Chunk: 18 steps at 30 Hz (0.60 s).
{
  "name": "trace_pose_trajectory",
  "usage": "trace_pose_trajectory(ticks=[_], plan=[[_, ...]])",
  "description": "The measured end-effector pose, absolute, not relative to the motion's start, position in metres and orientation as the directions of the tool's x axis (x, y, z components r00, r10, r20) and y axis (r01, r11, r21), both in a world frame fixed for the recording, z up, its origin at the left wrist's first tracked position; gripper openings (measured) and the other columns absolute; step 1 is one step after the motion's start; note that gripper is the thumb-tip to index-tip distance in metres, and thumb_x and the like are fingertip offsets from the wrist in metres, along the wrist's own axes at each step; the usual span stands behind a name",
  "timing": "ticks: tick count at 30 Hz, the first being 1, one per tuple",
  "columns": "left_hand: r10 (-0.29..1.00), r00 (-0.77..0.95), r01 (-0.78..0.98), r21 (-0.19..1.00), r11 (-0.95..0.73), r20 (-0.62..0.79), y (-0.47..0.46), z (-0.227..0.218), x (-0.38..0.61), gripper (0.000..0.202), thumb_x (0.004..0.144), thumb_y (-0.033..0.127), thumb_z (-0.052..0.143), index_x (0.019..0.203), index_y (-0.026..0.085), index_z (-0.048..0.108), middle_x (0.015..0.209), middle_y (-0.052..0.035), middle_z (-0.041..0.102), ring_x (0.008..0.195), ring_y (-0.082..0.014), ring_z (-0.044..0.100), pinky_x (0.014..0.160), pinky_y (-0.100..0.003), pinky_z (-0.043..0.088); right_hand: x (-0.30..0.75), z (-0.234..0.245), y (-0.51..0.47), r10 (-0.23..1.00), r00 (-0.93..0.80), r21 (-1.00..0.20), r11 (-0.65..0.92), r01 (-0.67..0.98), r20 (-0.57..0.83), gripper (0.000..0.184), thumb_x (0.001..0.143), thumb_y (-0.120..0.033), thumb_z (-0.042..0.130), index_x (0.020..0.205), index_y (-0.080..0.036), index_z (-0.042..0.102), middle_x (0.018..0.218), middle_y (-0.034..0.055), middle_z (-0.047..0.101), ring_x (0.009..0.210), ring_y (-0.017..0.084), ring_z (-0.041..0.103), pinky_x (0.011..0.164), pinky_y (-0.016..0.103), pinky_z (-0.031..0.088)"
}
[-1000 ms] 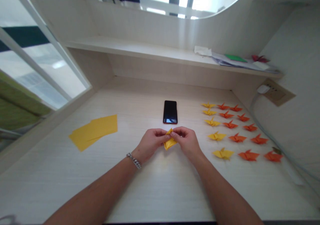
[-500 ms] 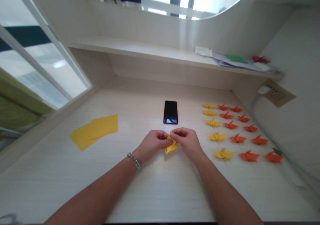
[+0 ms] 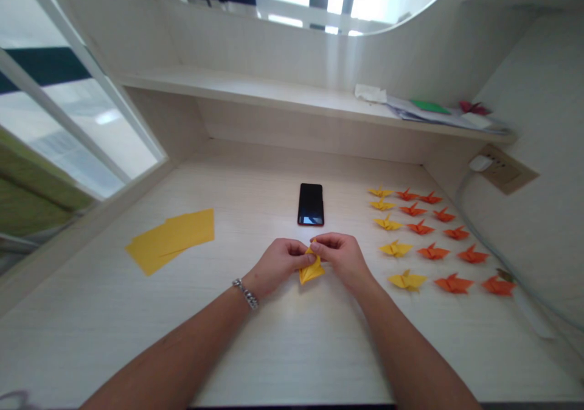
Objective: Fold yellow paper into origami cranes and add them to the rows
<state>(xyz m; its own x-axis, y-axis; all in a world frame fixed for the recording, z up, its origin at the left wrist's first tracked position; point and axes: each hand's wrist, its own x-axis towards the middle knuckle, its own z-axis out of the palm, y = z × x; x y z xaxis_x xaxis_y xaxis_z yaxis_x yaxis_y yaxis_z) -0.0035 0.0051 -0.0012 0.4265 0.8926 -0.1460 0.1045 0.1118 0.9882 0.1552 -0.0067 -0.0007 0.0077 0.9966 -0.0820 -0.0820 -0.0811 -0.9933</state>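
Observation:
Between my two hands is a small piece of folded yellow origami paper (image 3: 311, 272), its pointed tip toward the phone and its wider part toward me. My left hand (image 3: 285, 260) pinches it from the left, thumb on top. From the right, my right hand (image 3: 337, 250) pinches it near the upper tip with thumb and forefinger. The fingers hide part of the folds. Just beyond my hands lies a black phone (image 3: 311, 204). A silver chain bracelet (image 3: 245, 293) is round my left wrist.
At right stand rows of folded paper cranes, yellow ones (image 3: 396, 249) and orange ones (image 3: 433, 252). Yellow paper sheets (image 3: 171, 239) lie overlapping at left. A cable (image 3: 493, 249) runs from a wall socket (image 3: 506, 170) down the right side. A shelf (image 3: 274, 98) with papers spans the back.
Both hands keep their pinch on the yellow paper. The right fingers sit slightly nearer its tip, and the paper's lower end has shifted a little toward me.

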Motion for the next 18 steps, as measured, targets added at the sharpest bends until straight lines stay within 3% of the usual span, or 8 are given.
trace_pose_trajectory(ticks=[10, 18], plan=[[0.89, 0.431, 0.142, 0.985, 0.095, -0.148, 0.0047, -0.001, -0.0048, 0.018, 0.064, 0.032, 0.071, 0.066, 0.014, 0.069, 0.061, -0.0007, 0.061, 0.056, -0.0127, 0.051, 0.054, -0.023, 0.037, 0.1558, 0.0022, -0.0066, 0.996, 0.068, -0.998, -0.062, -0.021, -0.063, 0.023, 0.054, -0.029, 0.078, 0.071, -0.016, 0.073, 0.068, 0.0052, 0.071, 0.061, 0.017, 0.062, 0.061, 0.029, 0.049], [0.886, 0.434, 0.187, 0.978, 0.091, -0.165, 0.0064, -0.0062, -0.0054, 0.022, 0.065, 0.033, 0.07, 0.069, 0.012, 0.069, 0.062, -0.001, 0.061, 0.056, -0.0121, 0.05, 0.055, -0.024, 0.036, 0.1603, 0.0006, -0.007, 0.993, -0.026, -0.991, -0.117, -0.067, -0.115, 0.027, 0.053, -0.029, 0.08, 0.075, -0.015, 0.074, 0.071, 0.0058, 0.071, 0.062, 0.016, 0.062, 0.062, 0.028, 0.048]])
